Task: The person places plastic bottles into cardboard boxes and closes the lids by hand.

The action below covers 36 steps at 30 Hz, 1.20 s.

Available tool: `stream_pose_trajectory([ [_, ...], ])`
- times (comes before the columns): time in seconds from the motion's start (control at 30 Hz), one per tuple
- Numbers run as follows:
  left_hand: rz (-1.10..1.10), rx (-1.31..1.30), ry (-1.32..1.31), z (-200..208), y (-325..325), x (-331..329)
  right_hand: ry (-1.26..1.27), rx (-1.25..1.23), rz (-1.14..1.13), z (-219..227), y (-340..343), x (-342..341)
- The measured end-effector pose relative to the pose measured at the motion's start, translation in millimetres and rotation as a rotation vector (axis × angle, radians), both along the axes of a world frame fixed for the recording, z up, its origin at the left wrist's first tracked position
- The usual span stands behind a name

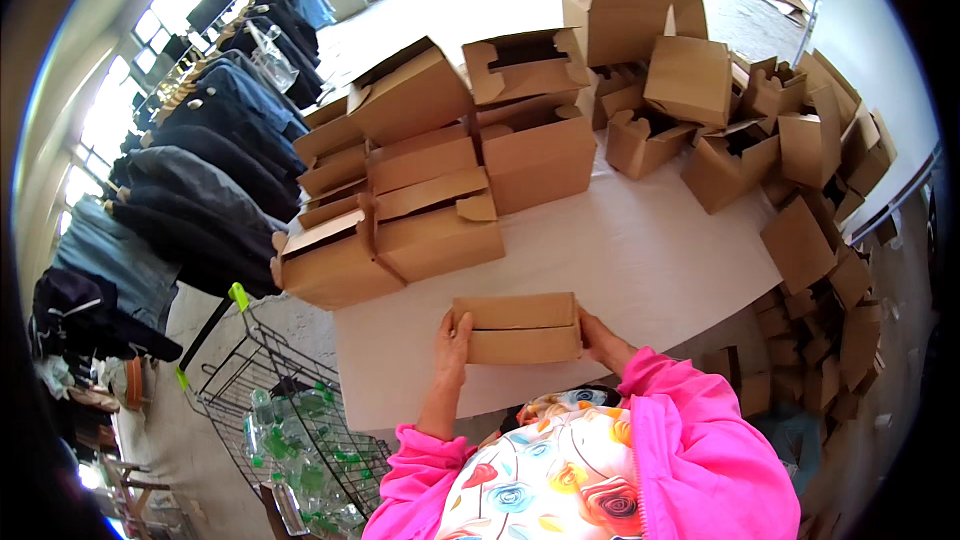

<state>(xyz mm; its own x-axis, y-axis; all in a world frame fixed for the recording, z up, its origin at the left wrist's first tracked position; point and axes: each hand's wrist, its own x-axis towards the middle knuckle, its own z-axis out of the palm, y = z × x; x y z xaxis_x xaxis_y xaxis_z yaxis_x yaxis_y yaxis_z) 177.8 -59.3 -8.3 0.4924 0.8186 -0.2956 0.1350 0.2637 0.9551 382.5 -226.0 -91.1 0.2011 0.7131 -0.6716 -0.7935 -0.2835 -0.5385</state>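
A closed brown cardboard box [518, 328] is held between my two hands, over the near edge of a pale-topped table [640, 250]. My left hand [457, 340] presses against the box's left end, its thumb lying on the near face. At the opposite end, my right hand [598, 337] grips the side, and most of its fingers are hidden behind the box. A dark seam runs across the box's near face. Just beyond it stands a row of larger open cardboard boxes [440, 240] with their flaps raised.
Several open boxes [730, 165] are heaped at the table's far right, and more cardboard boxes [825, 360] pile up below the right edge. Left of the table stands a wire shopping cart [235, 370] holding empty plastic bottles [300, 440]. Racks of dark clothes [215, 140] line the left side.
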Motion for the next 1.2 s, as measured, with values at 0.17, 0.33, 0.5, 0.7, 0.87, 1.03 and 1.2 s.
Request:
stream_pose_trajectory([
  [0.17,-0.032,0.165,-0.079,13.3,-27.2,101.8,-0.162,0.155,-0.122,66.9,-24.6,69.7],
  [0.33,-0.005,0.294,-0.009,21.2,-9.4,173.3,-0.321,0.251,-0.119,91.5,1.3,137.1],
  [0.5,0.054,0.556,0.129,5.0,28.3,198.1,-0.588,0.400,-0.064,63.9,56.1,179.4],
  [0.7,0.155,0.858,0.205,26.0,18.3,216.1,-0.184,0.224,-0.098,27.9,115.0,226.7],
  [0.87,0.068,0.913,0.468,26.0,24.8,226.1,-1.114,0.301,-0.115,77.2,106.1,295.0],
  [1.03,0.011,1.205,0.740,16.1,21.8,223.4,-2.094,-0.145,-0.707,196.2,81.2,434.4],
  [1.2,0.083,1.440,0.832,-8.4,9.4,220.9,-2.090,-0.669,-0.590,221.9,32.3,562.4],
])
